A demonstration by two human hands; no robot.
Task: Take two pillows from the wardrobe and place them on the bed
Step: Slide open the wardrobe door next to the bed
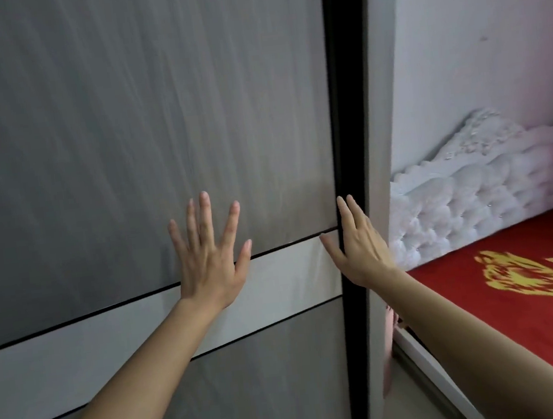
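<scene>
Right under both palms is the wardrobe door point(141, 121), shut. Left hand point(210, 261) flat and empty, right hand point(358, 248) hooking the black edge strip point(341, 98). Pillows hidden; bed point(518, 285) sits right.

Left hand point(210, 268) flat on wardrobe door point(120, 123), right hand point(358, 248) at edge

A bedroom in a home: a tall wardrobe point(141, 121) with grey wood-grain sliding doors and a black frame fills the left, while at right a bed point(518, 285) with a red-and-yellow patterned cover and a white tufted headboard point(466, 194) stands against a pale plastered wall point(490, 40).
</scene>
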